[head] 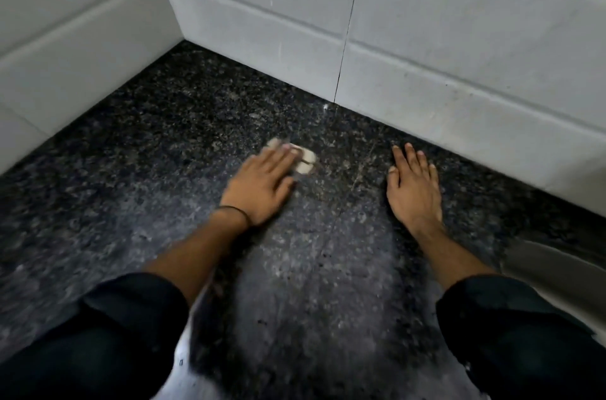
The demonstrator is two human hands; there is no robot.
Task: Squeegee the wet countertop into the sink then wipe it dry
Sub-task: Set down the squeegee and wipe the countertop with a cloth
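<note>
The dark speckled granite countertop (164, 144) fills the view up to the corner of the tiled walls. My left hand (262, 183) lies flat, fingers straight, pressing a small pale cloth (306, 161) onto the stone; only the cloth's edges show past my fingertips, and the hand is motion-blurred. My right hand (411, 186) rests flat on the counter to the right, fingers spread, holding nothing. A sliver of the steel sink rim (557, 255) shows at the right edge. No squeegee is in view.
White tiled walls (426, 39) close off the counter at the back and left. A grey hazy film covers the counter's near middle (311, 285). Dark sleeves cover both forearms at the bottom.
</note>
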